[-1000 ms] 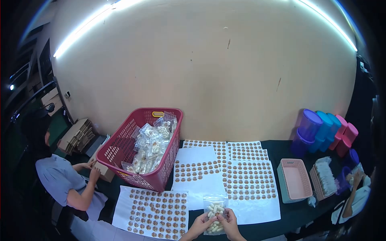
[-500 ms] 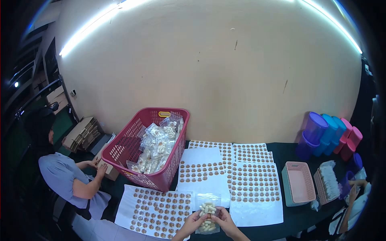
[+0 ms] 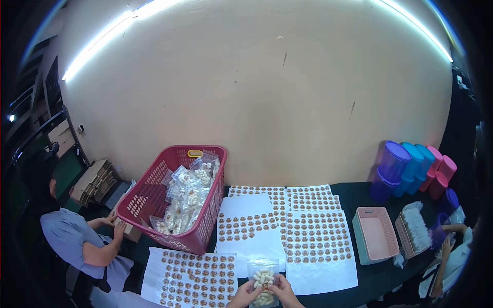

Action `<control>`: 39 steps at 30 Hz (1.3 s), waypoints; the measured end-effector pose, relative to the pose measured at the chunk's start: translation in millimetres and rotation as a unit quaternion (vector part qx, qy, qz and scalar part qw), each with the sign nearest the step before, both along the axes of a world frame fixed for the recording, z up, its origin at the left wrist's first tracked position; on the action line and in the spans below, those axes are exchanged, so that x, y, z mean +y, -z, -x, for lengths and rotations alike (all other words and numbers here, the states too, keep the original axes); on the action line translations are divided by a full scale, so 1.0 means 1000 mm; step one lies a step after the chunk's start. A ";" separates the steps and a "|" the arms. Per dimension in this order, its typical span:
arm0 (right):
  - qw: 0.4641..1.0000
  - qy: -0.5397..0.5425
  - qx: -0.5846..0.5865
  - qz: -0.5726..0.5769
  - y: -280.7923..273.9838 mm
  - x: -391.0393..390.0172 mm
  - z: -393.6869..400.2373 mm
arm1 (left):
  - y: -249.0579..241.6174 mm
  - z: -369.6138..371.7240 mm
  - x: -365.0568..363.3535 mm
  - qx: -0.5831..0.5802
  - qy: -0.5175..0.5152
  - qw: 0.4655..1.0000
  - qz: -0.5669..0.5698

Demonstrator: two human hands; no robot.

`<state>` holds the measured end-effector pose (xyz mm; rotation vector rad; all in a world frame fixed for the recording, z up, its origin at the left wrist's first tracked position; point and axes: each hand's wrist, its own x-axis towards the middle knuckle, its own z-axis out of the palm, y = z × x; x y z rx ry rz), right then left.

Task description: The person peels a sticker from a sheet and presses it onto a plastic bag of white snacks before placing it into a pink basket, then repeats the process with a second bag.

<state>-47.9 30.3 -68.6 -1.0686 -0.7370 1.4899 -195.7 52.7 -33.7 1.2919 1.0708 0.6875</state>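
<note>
Left hand (image 3: pixel 245 295) and right hand (image 3: pixel 281 292) both at the bottom edge of the view, closed on a clear snack bag (image 3: pixel 263 281) held between them. Left fingers pinch the bag's left side, right fingers pinch the right side; thumbs seem to press on a small brown sticker on the bag front, though it is too small to be sure. The bag stands roughly upright, its sealed top above the fingertips, pale oblong pieces inside. It sits over the near edge of the dark table (image 3: pixel 377 274), between two sticker sheets: one sheet (image 3: pixel 190 277) just left of the left hand, another large sheet (image 3: pixel 318 246) just right of the right hand.

Further back, more sticker sheets (image 3: pixel 251 223) lie side by side. A red basket (image 3: pixel 154 205) with filled clear bags (image 3: pixel 187 197) stands well left of the hands. On the right, a pink tray (image 3: pixel 377 236), a second tray of white packets (image 3: pixel 415 228), and coloured lidded jars (image 3: pixel 411 167) against the wall. A co-worker in blue (image 3: pixel 72 238) sits at the left end with hands on a cardboard box (image 3: pixel 128 231); another person's arm (image 3: pixel 452 246) shows at the far right.
</note>
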 end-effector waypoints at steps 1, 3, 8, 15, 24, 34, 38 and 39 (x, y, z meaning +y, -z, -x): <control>1.000 0.004 0.000 0.001 0.004 0.001 -0.001 | -0.020 -0.004 0.000 0.047 0.011 0.999 -0.007; 0.998 0.020 -0.053 -0.036 0.016 0.003 -0.001 | -0.013 -0.008 0.001 0.019 0.002 1.000 -0.017; 0.983 0.067 -0.138 -0.105 0.040 0.022 0.001 | 0.025 -0.013 0.019 -0.105 -0.036 0.993 -0.037; 0.978 0.053 -0.159 -0.121 -0.004 0.054 0.001 | -0.008 -0.015 0.039 -0.112 -0.088 0.990 -0.022; 0.990 -0.018 -0.113 -0.081 -0.022 0.055 -0.015 | -0.001 -0.014 0.025 -0.006 -0.093 0.993 -0.075; 0.990 -0.132 0.039 0.020 -0.058 0.060 -0.051 | -0.036 -0.028 0.026 -0.128 -0.108 0.980 0.106; 0.995 -0.099 0.023 0.007 -0.042 0.060 -0.056 | 0.004 -0.036 0.039 -0.173 -0.085 0.978 0.079; 0.996 -0.083 0.018 0.008 -0.040 0.059 -0.053 | 0.003 -0.035 0.041 -0.155 -0.083 0.981 0.075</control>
